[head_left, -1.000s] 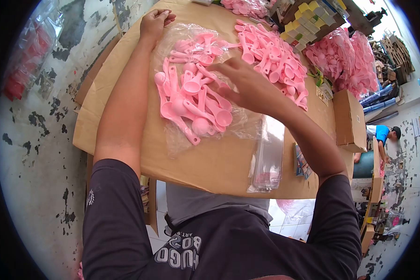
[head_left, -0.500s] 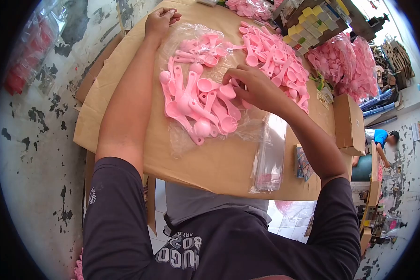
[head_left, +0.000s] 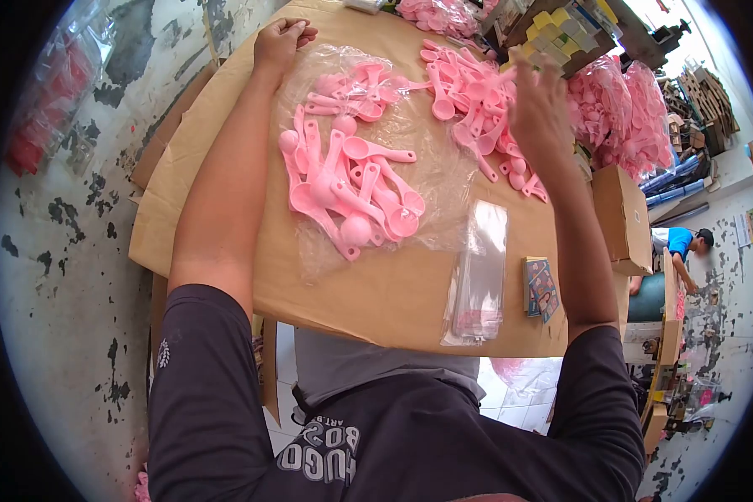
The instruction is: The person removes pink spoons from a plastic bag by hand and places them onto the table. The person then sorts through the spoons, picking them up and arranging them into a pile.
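Swung away from the near heap, the right hand (head_left: 542, 105) now hangs over the far loose pile of pink plastic measuring spoons (head_left: 477, 92), fingers spread and curled downward. Half a second ago it was pinching among the spoons on the plastic sheet. Whether it grips a spoon now I cannot tell; the palm faces away. My reading is that it is reaching for more stock from that far pile.

Nearer, the heap of pink plastic measuring spoons on the clear crinkled plastic sheet (head_left: 351, 188) lies as it did. The left hand (head_left: 278, 38) rests clenched in a loose fist at the far edge of the brown cardboard-covered table (head_left: 226, 217), unmoved, touching the sheet's corner.

Beside the heap lies a stack of clear narrow plastic sleeves (head_left: 481, 276), then a small printed card packet (head_left: 541, 289) whose writing is too small to read. On the dark shirt (head_left: 326, 456), seen upside down, letters read roughly "BOS" and "UGO".
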Motion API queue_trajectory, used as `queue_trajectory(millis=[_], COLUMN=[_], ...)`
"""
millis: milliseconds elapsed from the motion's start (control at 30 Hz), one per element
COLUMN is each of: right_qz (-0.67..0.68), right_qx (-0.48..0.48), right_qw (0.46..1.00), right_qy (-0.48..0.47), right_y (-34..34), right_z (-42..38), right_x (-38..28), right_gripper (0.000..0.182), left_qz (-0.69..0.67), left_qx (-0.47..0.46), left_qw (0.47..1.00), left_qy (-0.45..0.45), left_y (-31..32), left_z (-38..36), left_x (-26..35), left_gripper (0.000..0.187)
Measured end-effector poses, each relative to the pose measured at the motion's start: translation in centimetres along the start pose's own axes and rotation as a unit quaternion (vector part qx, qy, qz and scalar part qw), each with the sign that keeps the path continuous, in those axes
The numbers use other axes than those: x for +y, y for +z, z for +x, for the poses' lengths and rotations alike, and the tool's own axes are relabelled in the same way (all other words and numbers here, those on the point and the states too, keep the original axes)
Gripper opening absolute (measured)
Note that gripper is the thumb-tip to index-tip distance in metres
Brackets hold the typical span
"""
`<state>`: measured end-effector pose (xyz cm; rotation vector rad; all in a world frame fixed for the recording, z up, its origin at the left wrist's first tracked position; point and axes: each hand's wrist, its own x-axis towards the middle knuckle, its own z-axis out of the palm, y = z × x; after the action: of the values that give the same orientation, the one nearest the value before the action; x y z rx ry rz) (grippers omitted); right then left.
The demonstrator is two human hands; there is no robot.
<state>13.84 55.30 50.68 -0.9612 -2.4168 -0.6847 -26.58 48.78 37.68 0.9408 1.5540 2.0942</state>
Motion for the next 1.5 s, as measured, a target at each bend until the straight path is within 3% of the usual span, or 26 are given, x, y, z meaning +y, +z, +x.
queue_trajectory(millis=[33, 100, 167, 267, 500, 600, 700, 767, 867, 900, 933, 967, 1000, 1033, 1100, 1167, 1200, 1267, 1367, 1500], right_qz=[0.001, 0.32, 0.387, 0.365, 0.286, 0.33, 0.536, 0.518, 0.37, 0.368, 0.181, -0.013, 0.047, 0.049, 0.287, 0.368, 0.368, 0.301, 0.3, 0.284], right_qx=[-0.001, -0.046, -0.138, -0.216, -0.228, -0.209, -0.193, -0.138, -0.042, -0.041, 0.033, 0.107, 0.025, 0.024, -0.018, -0.102, -0.101, -0.134, -0.104, -0.116], right_qw=[1.0, 0.935, 0.888, 0.883, 0.908, 0.902, 0.82, 0.844, 0.928, 0.929, 0.983, 0.994, 0.999, 0.998, 0.949, 0.901, 0.902, 0.869, 0.85, 0.862], right_qy=[-0.002, -0.147, -0.206, -0.202, -0.203, -0.185, -0.057, -0.018, 0.015, 0.015, -0.004, -0.024, -0.006, -0.011, -0.132, -0.207, -0.203, -0.37, -0.421, -0.403], right_y=[0.0, 0.3, 0.1, -1.0, 1.8, 2.3, -0.2, -1.5, -1.4, -0.5, 0.6, 0.5, 0.0, -0.2, -0.5, -0.3, 0.0, 1.0, 2.6, 2.5], right_z=[-0.7, -2.3, -3.9, -5.3, -5.8, -5.2, -3.9, -2.5, -0.7, -1.0, -1.4, -1.4, -2.0, -2.5, -3.4, -3.9, -3.9, -3.4, -3.5, -2.6], right_x=[-1.2, -4.0, -6.9, -9.5, -8.6, -7.4, -6.2, -4.2, 0.1, 1.0, 1.7, 1.2, 0.7, -0.2, -2.3, -4.9, -5.9, -7.6, -9.1, -8.2], right_gripper=[0.064, 0.063, 0.062, 0.055, 0.036, 0.023, 0.019, 0.024, 0.033, 0.033, 0.034, 0.036, 0.048, 0.048, 0.046, 0.049, 0.049, 0.054, 0.057, 0.044], left_qz=[0.001, 0.01, -0.003, -0.021, -0.05, -0.032, -0.047, -0.023, 0.0, -0.002, -0.003, 0.001, 0.007, 0.007, -0.013, -0.018, -0.024, -0.022, -0.012, -0.004], left_qx=[0.002, -0.008, -0.014, -0.018, -0.014, -0.009, -0.025, -0.017, -0.007, -0.007, -0.007, -0.006, -0.002, 0.003, -0.023, -0.022, -0.016, -0.016, -0.006, 0.002], left_qw=[1.0, 1.0, 1.0, 1.0, 0.999, 0.999, 0.999, 1.0, 1.0, 1.0, 1.0, 1.0, 1.0, 1.0, 1.0, 1.0, 1.0, 1.0, 1.0, 1.0], left_qy=[-0.001, -0.012, -0.013, -0.01, -0.01, -0.009, 0.004, -0.001, -0.006, -0.007, -0.006, -0.006, -0.007, -0.008, 0.0, 0.0, 0.003, 0.004, -0.001, -0.012], left_y=[0.0, 0.0, -0.6, -0.7, -0.9, -0.7, -0.9, -0.3, 0.0, 0.0, 0.2, 0.3, 0.0, -0.3, -0.8, -1.0, -0.8, -0.6, -0.3, 0.1], left_z=[-0.1, -0.1, 0.8, 1.3, 1.4, 1.1, 1.4, 0.3, 0.0, 0.0, 0.0, 0.1, 0.1, 0.3, 1.3, 1.4, 1.4, 1.2, 0.2, -0.6], left_x=[0.3, 0.3, -0.8, -1.3, -1.6, -1.3, -1.5, -0.2, 0.2, 0.2, 0.2, 0.1, -0.1, -0.2, -1.4, -1.8, -1.6, -1.2, -0.3, 0.8], left_gripper=[0.024, 0.028, 0.028, 0.028, 0.028, 0.028, 0.028, 0.028, 0.028, 0.028, 0.028, 0.028, 0.027, 0.027, 0.027, 0.027, 0.027, 0.027, 0.027, 0.027])
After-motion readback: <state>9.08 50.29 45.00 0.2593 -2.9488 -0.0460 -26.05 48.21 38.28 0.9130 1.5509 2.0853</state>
